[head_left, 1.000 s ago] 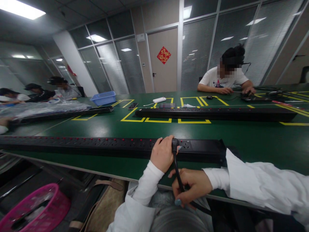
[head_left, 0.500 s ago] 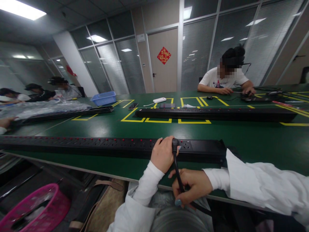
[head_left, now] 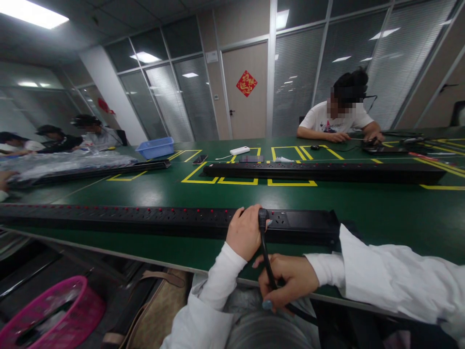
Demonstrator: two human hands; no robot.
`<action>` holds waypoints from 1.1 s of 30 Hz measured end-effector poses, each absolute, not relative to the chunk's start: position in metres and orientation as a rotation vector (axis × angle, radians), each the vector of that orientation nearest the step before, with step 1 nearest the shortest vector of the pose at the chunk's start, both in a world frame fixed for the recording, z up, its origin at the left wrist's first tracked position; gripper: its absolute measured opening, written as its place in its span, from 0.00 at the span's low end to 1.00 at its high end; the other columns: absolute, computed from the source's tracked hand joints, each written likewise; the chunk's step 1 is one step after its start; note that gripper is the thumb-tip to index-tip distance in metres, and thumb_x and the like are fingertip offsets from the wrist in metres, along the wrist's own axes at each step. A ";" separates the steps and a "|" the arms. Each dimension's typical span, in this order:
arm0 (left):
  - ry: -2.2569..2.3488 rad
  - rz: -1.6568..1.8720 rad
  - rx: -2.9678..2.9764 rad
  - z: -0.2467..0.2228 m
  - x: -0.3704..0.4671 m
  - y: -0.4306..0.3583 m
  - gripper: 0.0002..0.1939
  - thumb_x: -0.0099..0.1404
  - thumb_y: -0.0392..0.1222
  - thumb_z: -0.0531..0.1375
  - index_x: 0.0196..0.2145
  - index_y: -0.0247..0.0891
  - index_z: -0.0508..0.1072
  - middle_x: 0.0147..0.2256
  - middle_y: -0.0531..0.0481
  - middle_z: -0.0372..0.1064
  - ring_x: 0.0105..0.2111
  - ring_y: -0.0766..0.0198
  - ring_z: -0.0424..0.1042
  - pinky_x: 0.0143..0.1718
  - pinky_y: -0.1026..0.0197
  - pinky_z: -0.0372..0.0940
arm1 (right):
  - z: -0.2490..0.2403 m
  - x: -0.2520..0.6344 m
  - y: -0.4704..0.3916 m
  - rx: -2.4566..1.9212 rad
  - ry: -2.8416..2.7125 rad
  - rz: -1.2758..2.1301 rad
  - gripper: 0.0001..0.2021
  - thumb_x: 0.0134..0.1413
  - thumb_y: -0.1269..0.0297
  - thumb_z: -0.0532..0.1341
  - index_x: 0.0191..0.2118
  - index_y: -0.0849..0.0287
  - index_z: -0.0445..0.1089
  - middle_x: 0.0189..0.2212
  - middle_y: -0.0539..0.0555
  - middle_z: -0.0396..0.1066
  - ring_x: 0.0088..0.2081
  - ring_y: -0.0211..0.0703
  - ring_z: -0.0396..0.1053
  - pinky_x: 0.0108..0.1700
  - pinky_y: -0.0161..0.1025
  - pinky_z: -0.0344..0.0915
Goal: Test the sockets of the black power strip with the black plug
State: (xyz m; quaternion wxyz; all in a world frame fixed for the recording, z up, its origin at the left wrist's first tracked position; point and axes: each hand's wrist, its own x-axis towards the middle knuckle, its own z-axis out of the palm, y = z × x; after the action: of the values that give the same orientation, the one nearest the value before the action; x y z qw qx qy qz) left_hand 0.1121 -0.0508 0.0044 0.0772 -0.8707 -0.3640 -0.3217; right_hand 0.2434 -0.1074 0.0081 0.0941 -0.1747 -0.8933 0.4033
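A long black power strip (head_left: 174, 220) with a row of sockets and small red buttons lies along the near side of the table. My left hand (head_left: 247, 230) is closed about a black plug (head_left: 263, 219) at one of its sockets, close to the right end. A nail shows just right of the plug; whether the prongs are fully in is hidden. Down from the plug runs a thick black cord (head_left: 267, 259). Below, at the table's edge, my right hand (head_left: 290, 281) curls loosely around that cord, thumb and fingers bent about it.
Farther back lies a second power strip (head_left: 327, 172), with a white power bank (head_left: 240, 150) and phones behind it. A blue basket (head_left: 156, 147) and plastic-wrapped strips (head_left: 72, 162) are at left. A pink basket (head_left: 85, 310) stands below. A co-worker (head_left: 337, 116) sits opposite.
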 end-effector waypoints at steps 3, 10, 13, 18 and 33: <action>-1.086 -0.965 -2.607 0.004 0.112 -0.051 0.15 0.62 0.44 0.48 0.46 0.36 0.58 0.41 0.46 0.66 0.43 0.62 0.65 0.47 0.55 0.57 | 0.010 0.243 -0.108 -0.522 -2.648 1.205 0.16 0.54 0.56 0.52 0.26 0.63 0.67 0.19 0.48 0.69 0.27 0.32 0.65 0.53 0.40 0.45; -1.088 -0.973 -2.608 0.005 0.113 -0.050 0.15 0.62 0.43 0.49 0.46 0.36 0.58 0.41 0.46 0.66 0.43 0.61 0.65 0.47 0.55 0.56 | 0.007 0.243 -0.107 -0.505 -2.662 1.189 0.17 0.54 0.54 0.51 0.27 0.63 0.67 0.21 0.49 0.70 0.28 0.33 0.66 0.53 0.40 0.45; -1.098 -0.976 -2.616 0.005 0.113 -0.050 0.15 0.62 0.43 0.49 0.46 0.36 0.58 0.41 0.46 0.66 0.43 0.61 0.65 0.48 0.55 0.56 | 0.006 0.244 -0.106 -0.492 -2.656 1.174 0.17 0.54 0.55 0.51 0.27 0.63 0.67 0.22 0.50 0.71 0.28 0.33 0.66 0.53 0.39 0.45; -1.095 -0.977 -2.602 0.004 0.112 -0.050 0.15 0.62 0.44 0.49 0.46 0.36 0.58 0.41 0.46 0.66 0.43 0.62 0.66 0.47 0.55 0.57 | 0.008 0.243 -0.107 -0.528 -2.663 1.204 0.17 0.54 0.55 0.51 0.27 0.63 0.66 0.20 0.49 0.69 0.28 0.33 0.66 0.53 0.40 0.45; -1.111 -0.983 -2.575 0.000 0.115 -0.049 0.16 0.64 0.46 0.47 0.46 0.36 0.57 0.42 0.45 0.67 0.43 0.62 0.67 0.48 0.56 0.57 | 0.008 0.244 -0.106 -0.469 -2.647 1.214 0.21 0.55 0.50 0.49 0.27 0.64 0.67 0.20 0.49 0.69 0.28 0.33 0.65 0.52 0.39 0.45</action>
State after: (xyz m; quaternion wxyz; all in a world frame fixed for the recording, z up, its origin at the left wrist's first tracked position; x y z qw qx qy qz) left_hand 0.1146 -0.0488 0.0005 0.0846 -0.8634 -0.3725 -0.3296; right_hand 0.2438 -0.1058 0.0075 0.0959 -0.1584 -0.8932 0.4098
